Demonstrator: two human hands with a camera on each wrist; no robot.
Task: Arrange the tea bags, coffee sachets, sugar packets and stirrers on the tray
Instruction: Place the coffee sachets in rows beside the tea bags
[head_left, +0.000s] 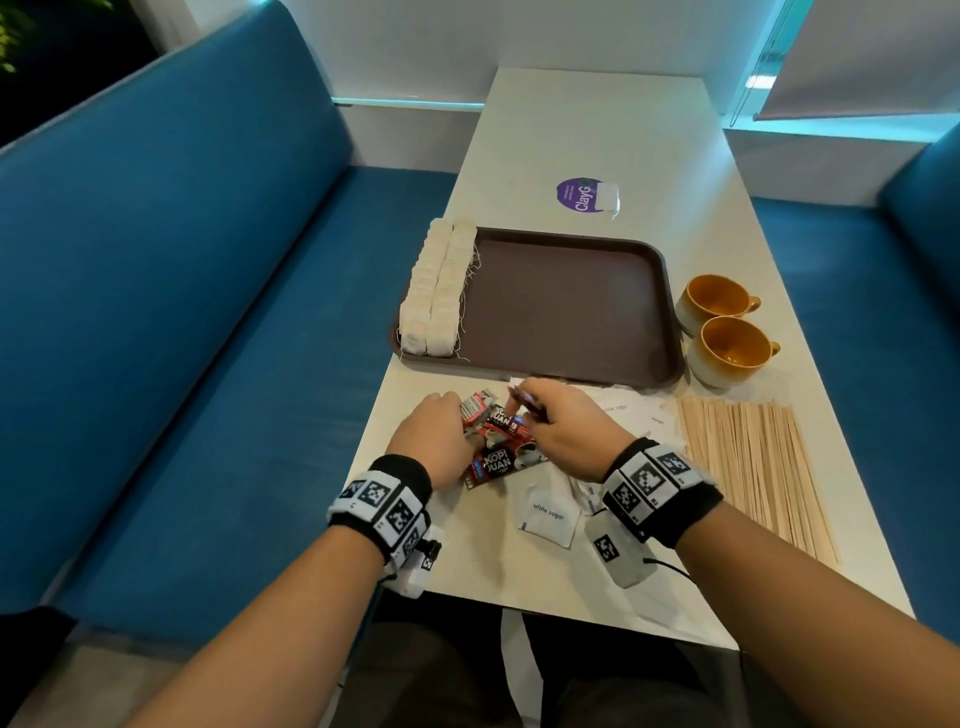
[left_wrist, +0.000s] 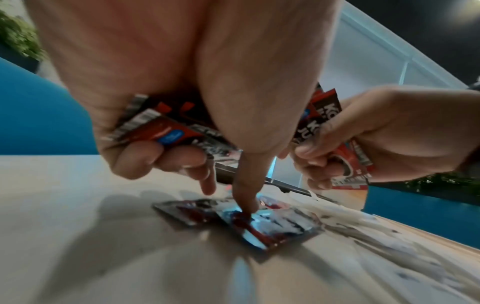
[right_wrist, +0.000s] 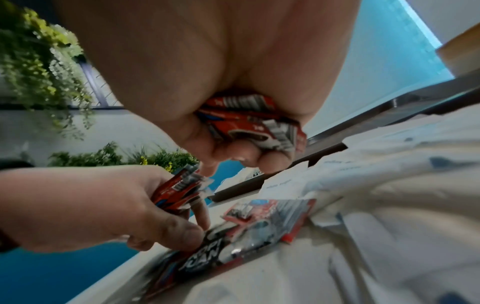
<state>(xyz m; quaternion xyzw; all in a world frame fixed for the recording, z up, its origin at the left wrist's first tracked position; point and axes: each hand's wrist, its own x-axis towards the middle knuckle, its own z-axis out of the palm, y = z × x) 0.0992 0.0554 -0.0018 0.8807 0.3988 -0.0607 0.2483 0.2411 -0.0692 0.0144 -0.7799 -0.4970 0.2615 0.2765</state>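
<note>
A brown tray (head_left: 571, 312) lies mid-table with two rows of tea bags (head_left: 439, 291) along its left side. Just in front of it, red coffee sachets (head_left: 498, 457) lie loose on the white table. My left hand (head_left: 441, 431) grips several coffee sachets (left_wrist: 161, 129) in its curled fingers while its thumb presses a sachet (left_wrist: 262, 224) on the table. My right hand (head_left: 561, 421) also grips a bunch of coffee sachets (right_wrist: 252, 125). White sugar packets (head_left: 548, 514) lie under and beside the right wrist. Wooden stirrers (head_left: 753, 467) lie in a flat row at the right.
Two orange cups (head_left: 722, 322) stand right of the tray. A purple round sticker (head_left: 584, 195) is on the table beyond it. Blue bench seats (head_left: 182, 338) flank the table on both sides. The near table edge (head_left: 519, 605) is just behind my wrists.
</note>
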